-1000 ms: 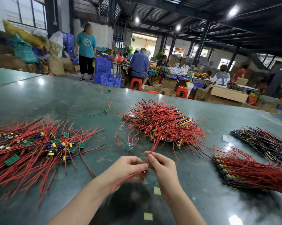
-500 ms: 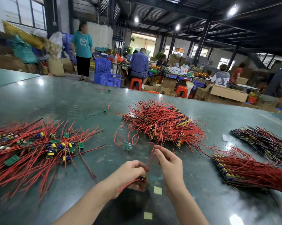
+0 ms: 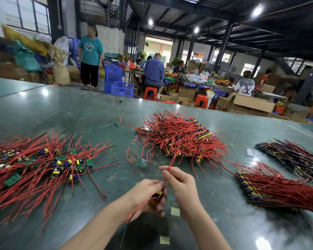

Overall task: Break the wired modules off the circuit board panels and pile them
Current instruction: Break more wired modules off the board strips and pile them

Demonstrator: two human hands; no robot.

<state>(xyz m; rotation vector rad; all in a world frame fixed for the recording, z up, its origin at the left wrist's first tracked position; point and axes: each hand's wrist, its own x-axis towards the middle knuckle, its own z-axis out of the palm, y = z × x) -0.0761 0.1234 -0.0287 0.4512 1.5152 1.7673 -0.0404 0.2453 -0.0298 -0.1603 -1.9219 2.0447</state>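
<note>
Left hand (image 3: 148,193) grips 1 wired module (image 3: 159,193); right hand (image 3: 181,183) pinches its red wire (image 3: 172,162). Loose-module pile (image 3: 44,163) lies toward the table's left edge, nearer the left hand.

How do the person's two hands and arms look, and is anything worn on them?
Both forearms are bare: no sleeves reach into view. The left hand and right hand wear no gloves, and no rings, watch or bracelet are visible.
</note>
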